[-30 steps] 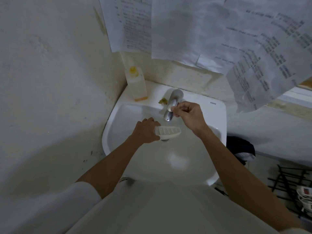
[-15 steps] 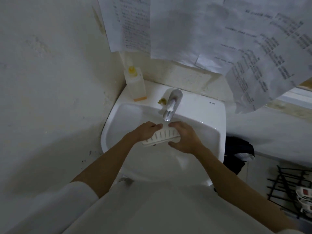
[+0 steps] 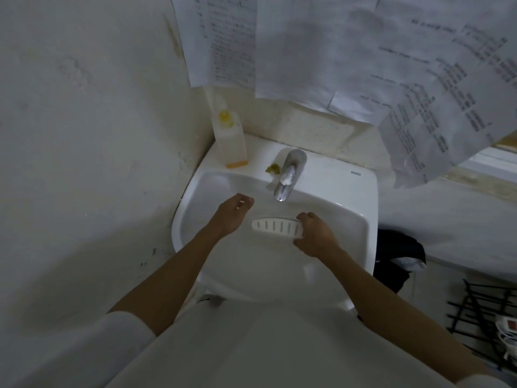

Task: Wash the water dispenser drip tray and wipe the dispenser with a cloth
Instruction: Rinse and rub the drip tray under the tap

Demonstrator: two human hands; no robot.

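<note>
I see a dim, grey-green picture with soft, grainy detail. The brightest surface is the white sink (image 3: 330,189), where a small glint sits on its rim right of the faucet (image 3: 288,175). Above the sink, the print on the hanging papers (image 3: 321,51) is blurred. Straight lines bow toward the frame edges, and my nearest clothing below the sink is unfocused.
</note>
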